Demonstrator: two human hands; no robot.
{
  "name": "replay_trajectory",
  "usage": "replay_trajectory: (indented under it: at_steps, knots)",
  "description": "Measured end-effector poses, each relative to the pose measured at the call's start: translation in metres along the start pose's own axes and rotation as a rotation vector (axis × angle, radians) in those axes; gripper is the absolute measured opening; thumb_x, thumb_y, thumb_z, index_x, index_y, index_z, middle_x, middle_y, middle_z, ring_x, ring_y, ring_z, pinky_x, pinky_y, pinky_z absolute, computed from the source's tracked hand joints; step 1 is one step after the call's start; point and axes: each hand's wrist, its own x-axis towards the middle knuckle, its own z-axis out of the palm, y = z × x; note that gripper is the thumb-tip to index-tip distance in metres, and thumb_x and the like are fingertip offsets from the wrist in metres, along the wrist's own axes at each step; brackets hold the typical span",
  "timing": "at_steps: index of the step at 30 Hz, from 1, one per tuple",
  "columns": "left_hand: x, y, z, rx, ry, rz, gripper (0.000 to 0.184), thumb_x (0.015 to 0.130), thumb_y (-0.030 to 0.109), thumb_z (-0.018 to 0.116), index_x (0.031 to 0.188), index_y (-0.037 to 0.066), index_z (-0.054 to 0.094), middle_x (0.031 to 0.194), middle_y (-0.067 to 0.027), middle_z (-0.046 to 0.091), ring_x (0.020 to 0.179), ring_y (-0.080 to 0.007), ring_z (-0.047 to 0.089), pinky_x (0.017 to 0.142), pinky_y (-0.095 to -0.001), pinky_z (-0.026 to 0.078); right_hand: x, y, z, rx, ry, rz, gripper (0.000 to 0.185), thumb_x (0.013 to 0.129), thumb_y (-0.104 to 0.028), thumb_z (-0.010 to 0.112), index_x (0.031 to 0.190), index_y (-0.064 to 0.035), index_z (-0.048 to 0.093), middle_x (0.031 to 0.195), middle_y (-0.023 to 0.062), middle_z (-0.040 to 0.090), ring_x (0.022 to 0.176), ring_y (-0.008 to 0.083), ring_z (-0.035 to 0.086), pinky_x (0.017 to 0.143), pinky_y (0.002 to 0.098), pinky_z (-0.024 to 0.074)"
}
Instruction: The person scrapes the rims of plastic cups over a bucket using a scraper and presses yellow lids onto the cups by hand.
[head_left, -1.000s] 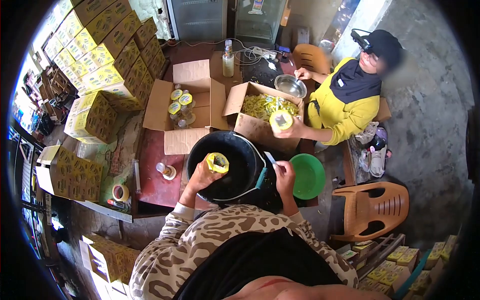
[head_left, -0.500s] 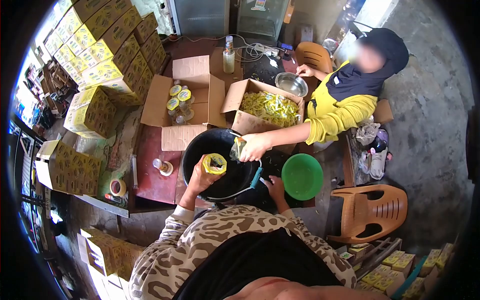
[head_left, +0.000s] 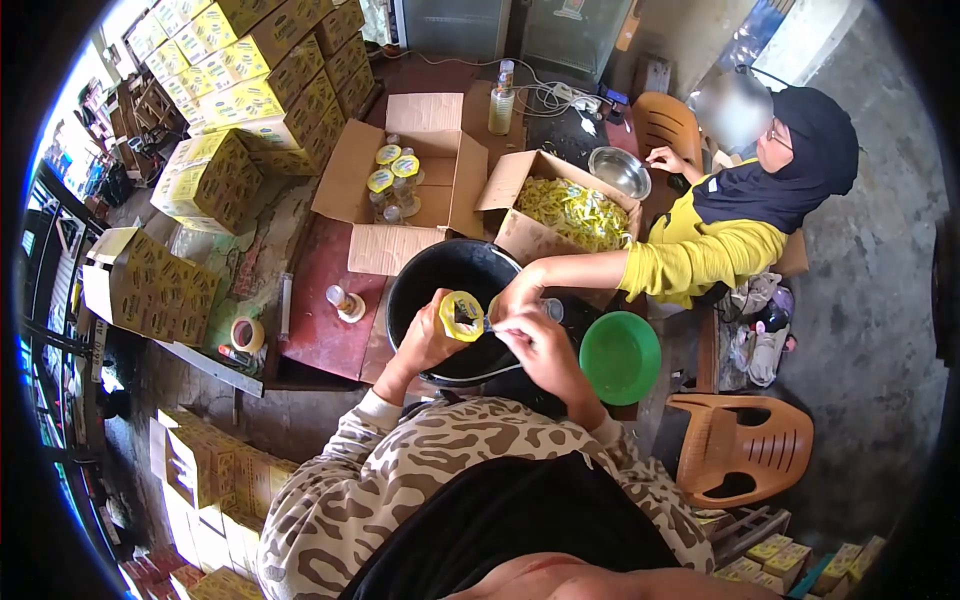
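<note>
Over the black bucket (head_left: 410, 290), my left hand (head_left: 426, 336) is wrapped round a container with a yellow octagonal rim (head_left: 462, 316). My right hand (head_left: 545, 350) reaches to the rim's right side with its fingers pinched together; what they hold, if anything, is too small to make out. Just beyond it, a co-worker's hand (head_left: 520, 287) is over the bucket's right side, partly covered by my right hand. A clear bottle end (head_left: 551, 309) shows beside that hand. The green basin (head_left: 620, 358) sits right of my right hand.
An open carton (head_left: 335, 190) holds several yellow-topped containers. Another carton (head_left: 530, 236) holds yellow strips. A metal bowl (head_left: 620, 172) sits by the co-worker (head_left: 740, 230). A small clear container (head_left: 346, 303) stands on the red tabletop. Stacked cartons (head_left: 270, 90) rise at upper left; an orange chair (head_left: 745, 450) is lower right.
My right hand has moved up and left from beside the basin to the yellow rim. The co-worker's hand has come over the bucket from the right. The whole view has shifted slightly.
</note>
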Motion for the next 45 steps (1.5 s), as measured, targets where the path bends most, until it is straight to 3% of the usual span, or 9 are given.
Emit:
replay_trajectory:
  at_steps: [4,6,15,17,20,26,36,39,45]
  knots:
    - [0.000,0.010,-0.002,-0.003,-0.009,0.071,0.057,0.070,0.015,0.086,0.113,0.003,0.052,0.097,-0.0172,0.066,0.091,-0.0399,0.067,0.078,-0.0432,0.054,0.028,0.012,0.044,-0.315,0.077,-0.158,0.031,0.084,-0.008,0.070,0.114,-0.0043,0.060,0.105,0.0131,0.057,0.101,0.0333,0.058,0.087,0.0440,0.0485]
    - [-0.002,0.008,-0.002,0.006,-0.009,0.095,0.055,0.070,0.017,0.087,0.111,0.002,0.054,0.097,-0.0173,0.063,0.092,-0.0403,0.064,0.078,-0.0437,0.053,0.038,0.016,0.054,-0.383,0.098,-0.180,0.040,0.076,-0.010,0.076,0.113,-0.0062,0.061,0.103,0.0115,0.057,0.099,0.0312,0.059,0.086,0.0428,0.0492]
    - [-0.014,0.004,-0.010,0.035,-0.054,0.110,0.059,0.070,0.023,0.088,0.114,0.001,0.055,0.100,-0.0171,0.062,0.094,-0.0394,0.064,0.081,-0.0436,0.053,0.035,0.025,0.078,-0.466,0.155,-0.166,0.029,0.079,-0.008,0.074,0.106,-0.0071,0.065,0.098,0.0085,0.061,0.093,0.0284,0.063,0.079,0.0410,0.0517]
    - [-0.017,0.001,-0.016,-0.078,-0.133,-0.032,0.065,0.069,0.023,0.089,0.118,0.004,0.051,0.106,-0.0139,0.065,0.099,-0.0314,0.067,0.085,-0.0392,0.052,0.034,0.025,0.083,-0.442,0.166,-0.181,0.025,0.081,-0.005,0.072,0.105,-0.0065,0.068,0.095,0.0085,0.062,0.090,0.0283,0.064,0.078,0.0407,0.0519]
    - [-0.015,0.000,-0.032,-0.156,-0.272,-0.158,0.068,0.069,0.028,0.091,0.118,0.001,0.052,0.107,-0.0167,0.065,0.100,-0.0302,0.068,0.084,-0.0383,0.053,0.032,0.021,0.090,-0.419,0.125,-0.179,0.023,0.082,-0.004,0.070,0.105,-0.0057,0.068,0.095,0.0081,0.063,0.089,0.0284,0.063,0.078,0.0408,0.0518]
    - [-0.009,-0.025,-0.040,-0.183,-0.322,0.057,0.066,0.066,0.026,0.092,0.117,0.001,0.057,0.105,-0.0124,0.069,0.096,-0.0248,0.069,0.086,-0.0366,0.054,0.036,0.003,0.100,-0.451,0.176,-0.203,0.020,0.085,-0.005,0.068,0.105,-0.0064,0.069,0.096,0.0055,0.062,0.090,0.0260,0.062,0.079,0.0386,0.0518]
    - [-0.013,-0.035,-0.035,-0.167,-0.349,0.188,0.055,0.064,0.013,0.087,0.110,0.002,0.058,0.095,-0.0166,0.069,0.088,-0.0367,0.069,0.077,-0.0402,0.055,0.025,0.004,0.118,-0.281,0.369,0.034,0.004,0.089,-0.003,0.066,0.093,-0.0024,0.067,0.087,0.0103,0.064,0.081,0.0314,0.066,0.070,0.0398,0.0524]
    - [-0.018,-0.030,-0.031,-0.080,-0.317,0.184,0.055,0.065,0.013,0.087,0.110,0.002,0.057,0.094,-0.0166,0.069,0.088,-0.0384,0.069,0.076,-0.0409,0.055,0.022,0.008,0.120,-0.132,0.506,0.154,0.002,0.089,-0.002,0.066,0.091,-0.0012,0.067,0.086,0.0127,0.067,0.079,0.0286,0.068,0.070,0.0372,0.0522]
    - [-0.021,-0.036,-0.040,-0.024,-0.260,0.192,0.055,0.068,0.015,0.086,0.111,0.002,0.055,0.096,-0.0180,0.067,0.089,-0.0403,0.068,0.075,-0.0424,0.055,0.033,0.012,0.130,0.021,0.515,0.084,0.007,0.090,-0.001,0.069,0.096,0.0008,0.068,0.089,0.0110,0.066,0.078,0.0215,0.067,0.070,0.0317,0.0526]
